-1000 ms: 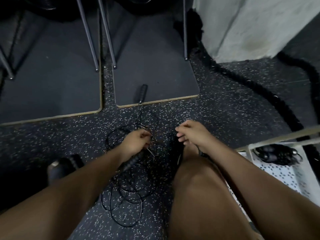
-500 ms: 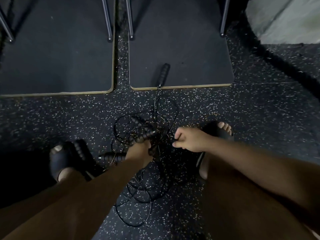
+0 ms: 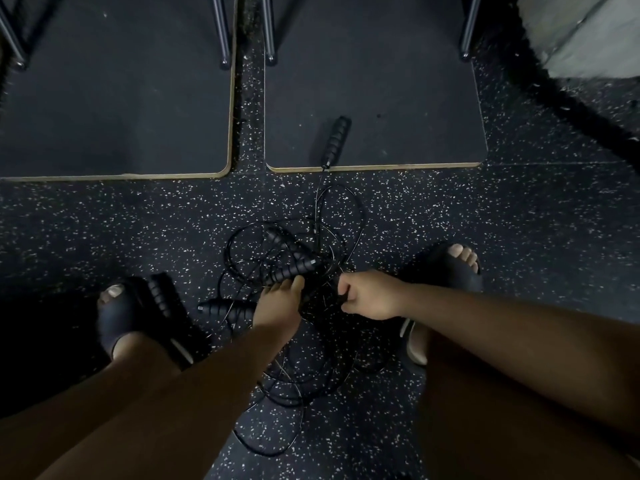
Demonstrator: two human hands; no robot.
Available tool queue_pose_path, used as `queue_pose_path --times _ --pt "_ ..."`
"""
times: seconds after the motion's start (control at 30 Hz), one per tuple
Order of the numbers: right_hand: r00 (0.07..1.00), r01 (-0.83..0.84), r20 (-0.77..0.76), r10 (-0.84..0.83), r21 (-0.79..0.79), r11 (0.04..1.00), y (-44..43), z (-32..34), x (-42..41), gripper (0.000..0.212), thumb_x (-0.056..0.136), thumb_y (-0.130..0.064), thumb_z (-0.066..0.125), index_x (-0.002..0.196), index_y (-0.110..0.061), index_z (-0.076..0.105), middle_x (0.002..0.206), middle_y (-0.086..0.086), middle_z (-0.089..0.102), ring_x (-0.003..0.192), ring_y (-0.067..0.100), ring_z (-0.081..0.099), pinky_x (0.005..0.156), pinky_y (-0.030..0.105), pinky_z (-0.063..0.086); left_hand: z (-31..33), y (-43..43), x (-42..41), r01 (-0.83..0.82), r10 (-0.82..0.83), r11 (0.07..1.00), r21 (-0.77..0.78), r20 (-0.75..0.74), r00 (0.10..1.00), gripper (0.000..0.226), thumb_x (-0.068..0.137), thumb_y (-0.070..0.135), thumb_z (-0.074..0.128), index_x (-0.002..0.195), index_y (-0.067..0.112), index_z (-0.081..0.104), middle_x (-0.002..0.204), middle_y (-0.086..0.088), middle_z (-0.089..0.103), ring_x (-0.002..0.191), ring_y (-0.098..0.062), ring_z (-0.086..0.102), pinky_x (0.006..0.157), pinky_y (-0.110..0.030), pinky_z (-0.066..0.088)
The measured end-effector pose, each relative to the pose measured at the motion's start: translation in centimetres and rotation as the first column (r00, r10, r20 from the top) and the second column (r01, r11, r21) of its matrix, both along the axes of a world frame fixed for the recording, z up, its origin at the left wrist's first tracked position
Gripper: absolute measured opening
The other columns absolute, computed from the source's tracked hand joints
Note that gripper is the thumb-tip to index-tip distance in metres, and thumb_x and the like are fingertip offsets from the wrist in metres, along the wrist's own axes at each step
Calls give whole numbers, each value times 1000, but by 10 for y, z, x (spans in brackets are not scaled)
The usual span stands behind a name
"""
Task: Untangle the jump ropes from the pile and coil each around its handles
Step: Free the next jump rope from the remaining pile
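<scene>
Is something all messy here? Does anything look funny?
Yes. The jump ropes lie in a knotted pile on the speckled floor, with cords looping over each other. One handle lies apart on the dark mat, its cord trailing back into the pile.

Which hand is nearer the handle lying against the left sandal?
Left. The left hand is just right of that handle, with another handle between them. The right hand is farther right still, beyond the left hand, its grip pinching the tangled cords.
</scene>
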State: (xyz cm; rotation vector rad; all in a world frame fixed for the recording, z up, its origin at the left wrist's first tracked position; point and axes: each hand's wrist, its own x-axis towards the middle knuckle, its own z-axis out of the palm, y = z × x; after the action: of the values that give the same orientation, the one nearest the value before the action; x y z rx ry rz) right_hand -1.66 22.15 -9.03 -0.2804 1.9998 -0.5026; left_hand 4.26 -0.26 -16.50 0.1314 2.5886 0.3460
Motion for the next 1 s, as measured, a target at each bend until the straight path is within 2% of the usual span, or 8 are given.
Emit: queue_pose_path --times 0.13,0.23,0.37,0.57,0.67,0.73,0.9,1.0 --pt "985 171 19 -172 7 985 9 2 -5 35 103 -39 69 132 -21 60 110 -1 74 97 17 75 88 37 60 21 5 -2 -135 118 971 198 93 989 56 89 10 72 136 29 50 119 2 64 92 -20 65 71 -29 52" --pt "937 338 114 -331 -48 940 8 16 -6 38 101 -40 73 132 -22 59 109 2 75 96 17 76 82 36 64 45 0 -5 -138 121 942 306 75 990 58 89 14 77 141 30 55 118 4 68 92 -15 69 75 -22 57" --pt "902 420 179 -393 -156 894 -4 48 -8 44 98 -51 75 130 -27 58 109 1 77 92 16 78 77 32 63 89 -9 -12 -101 107 881 463 12 994 55 82 10 82 128 30 62 111 9 72 92 -6 70 76 -19 56" --pt "924 344 -75 -375 -269 900 -25 119 -13 27 99 -51 73 112 -30 64 88 -1 79 64 10 72 58 28 52 173 -9 -18 -91 126 827 555 -24 992 54 77 5 81 120 31 64 100 17 71 88 3 67 69 -12 48" --pt "909 295 -222 -353 -256 921 -34 161 -15 26 97 -52 74 102 -28 65 82 -3 78 59 9 69 56 29 53 212 -10 -17 -146 198 789 597 -21 980 54 79 6 81 121 34 64 95 15 73 78 0 70 61 -21 56" --pt "890 276 -293 -350 -266 924 -39 189 -13 25 96 -53 75 97 -29 65 78 -4 78 60 11 70 58 33 55 239 -14 -14 -144 226 766 627 -53 973 52 80 6 82 119 36 65 93 13 75 78 -5 71 65 -30 60" --pt "821 286 -392 -415 -347 893 -54 253 -6 34 91 -58 76 91 -26 63 78 -2 75 64 15 71 65 38 57 305 -24 -6 -104 287 747 657 -177 942 49 79 8 85 116 34 68 93 20 76 84 3 72 75 -15 55" --pt "815 291 -380 -438 -385 876 -63 294 -2 35 91 -51 79 92 -21 61 76 0 76 57 14 70 60 38 57 342 -28 -5 -80 318 734 674 -237 918 51 79 9 84 120 33 68 96 18 77 84 1 72 78 -21 58"
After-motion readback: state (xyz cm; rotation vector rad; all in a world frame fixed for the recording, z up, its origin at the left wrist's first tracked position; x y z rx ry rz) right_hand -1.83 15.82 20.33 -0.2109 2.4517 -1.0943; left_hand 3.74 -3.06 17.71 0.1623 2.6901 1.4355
